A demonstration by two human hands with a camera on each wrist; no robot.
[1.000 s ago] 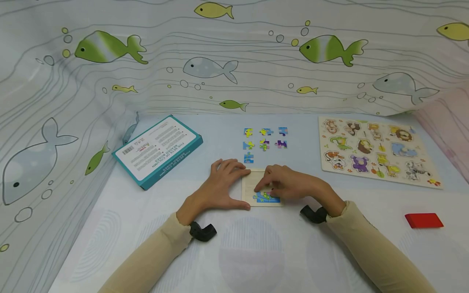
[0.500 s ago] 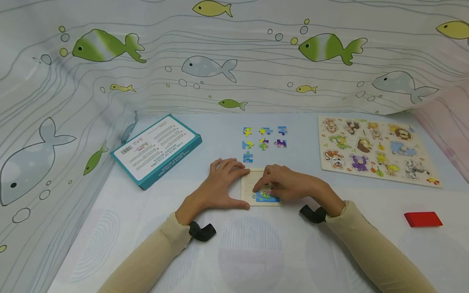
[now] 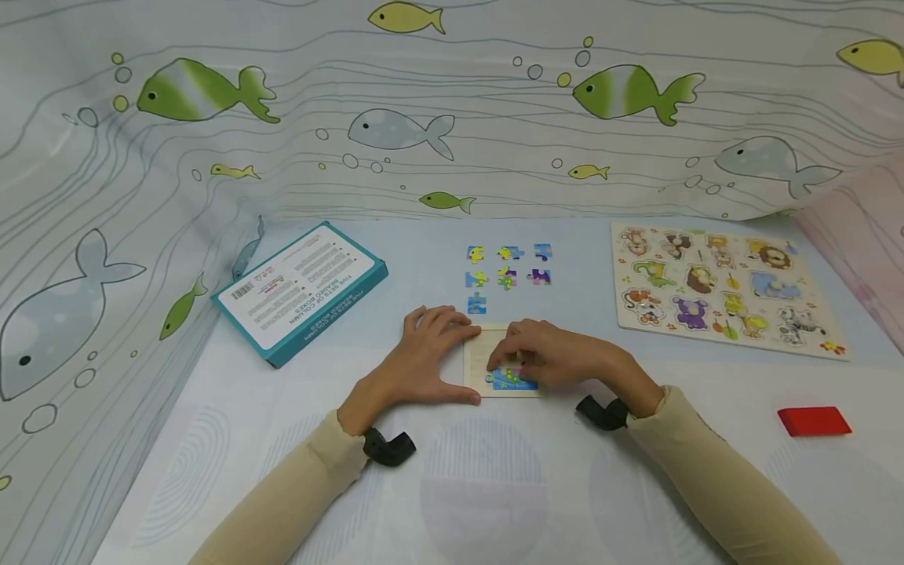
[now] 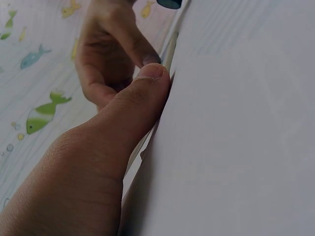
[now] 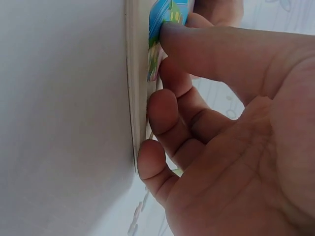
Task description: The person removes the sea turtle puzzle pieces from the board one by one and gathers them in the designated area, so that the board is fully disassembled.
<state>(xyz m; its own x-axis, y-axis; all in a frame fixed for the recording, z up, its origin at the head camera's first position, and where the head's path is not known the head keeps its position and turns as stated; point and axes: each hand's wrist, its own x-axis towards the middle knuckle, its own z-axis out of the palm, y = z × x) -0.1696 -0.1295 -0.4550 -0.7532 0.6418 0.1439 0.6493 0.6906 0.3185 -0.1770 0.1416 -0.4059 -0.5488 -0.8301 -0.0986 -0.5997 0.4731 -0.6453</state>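
Note:
A small wooden puzzle board (image 3: 477,361) lies between both hands on the table. Joined jigsaw pieces (image 3: 504,381), mostly blue with green and pink, cover its near right part. My left hand (image 3: 417,362) spans the board's left side, index finger at the far edge, thumb at the near one; the left wrist view shows the thumb (image 4: 125,108) against the edge. My right hand (image 3: 561,353) is over the right side with fingers curled, thumb and index finger on the pieces. In the right wrist view its thumb (image 5: 206,51) touches a colourful jigsaw piece (image 5: 155,24), partly hidden.
Several loose jigsaw pieces (image 3: 476,305) lie in rows beyond the board. A teal and white box (image 3: 300,294) sits at the left. An animal puzzle board (image 3: 720,314) lies at the back right, and a red block (image 3: 814,421) lies nearer on the right.
Both hands keep nearly the same position on the board, and the loose pieces stay put. The whole head view shifts slightly left.

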